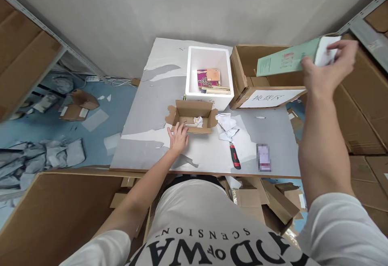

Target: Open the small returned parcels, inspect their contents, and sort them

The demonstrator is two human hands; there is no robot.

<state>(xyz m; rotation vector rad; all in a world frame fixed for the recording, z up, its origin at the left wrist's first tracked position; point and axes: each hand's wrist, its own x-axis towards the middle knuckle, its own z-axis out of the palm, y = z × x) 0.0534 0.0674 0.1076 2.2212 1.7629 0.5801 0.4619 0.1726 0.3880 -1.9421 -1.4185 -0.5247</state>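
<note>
My right hand (pixel 330 66) grips a flat pale-green box (pixel 286 61), with white paper at its near end, between thumb and fingers. The green box tilts over a large open cardboard carton (pixel 242 90) that has a handwritten white label (pixel 262 98). My left hand (pixel 178 137) rests with fingers apart at the near left edge of a small open cardboard box (pixel 209 127). Inside that small box lies a crumpled printed scrap of paper (pixel 198 121). Whether my left fingertips press on its rim is hard to make out.
A white foam box (pixel 190 68) holding small purple and orange packets (pixel 208 78) stands behind the small box. Crumpled paper (pixel 227 126), a red-and-black utility knife (pixel 234 156) and a phone (pixel 264 157) lie on the table (pixel 133 153). Cardboard boxes surround the table.
</note>
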